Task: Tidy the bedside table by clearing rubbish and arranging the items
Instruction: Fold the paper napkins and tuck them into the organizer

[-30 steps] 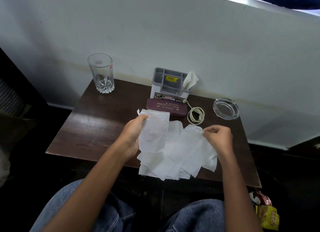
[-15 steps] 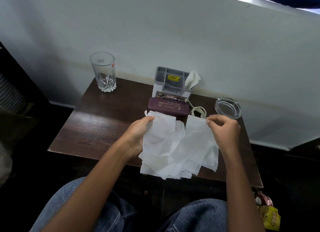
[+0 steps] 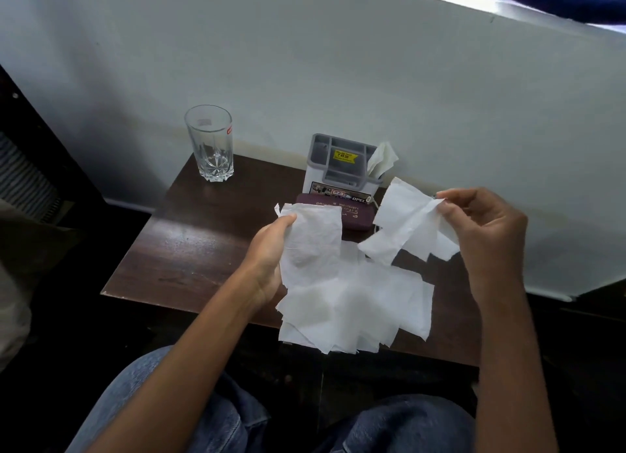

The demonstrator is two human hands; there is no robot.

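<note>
A dark wooden bedside table (image 3: 189,249) stands against the wall. My left hand (image 3: 271,253) grips a stack of white tissue sheets (image 3: 342,300) that fans out over the table's front edge. My right hand (image 3: 484,229) pinches a separate white tissue piece (image 3: 399,229) by its upper right corner and holds it raised above the table, apart from the stack. Behind the hands lie a maroon case (image 3: 349,212) and a grey-and-white organiser (image 3: 338,171) with a tissue (image 3: 382,158) sticking out of it.
A clear drinking glass (image 3: 210,144) stands at the table's back left corner. A white wall (image 3: 338,63) runs directly behind the table. My jeans-clad knees (image 3: 399,425) are below the front edge. Dark floor lies on both sides.
My right hand has lifted up and to the right, pulling one tissue piece away from the stack. It now hides the ashtray and coiled cable. My left hand stayed put.
</note>
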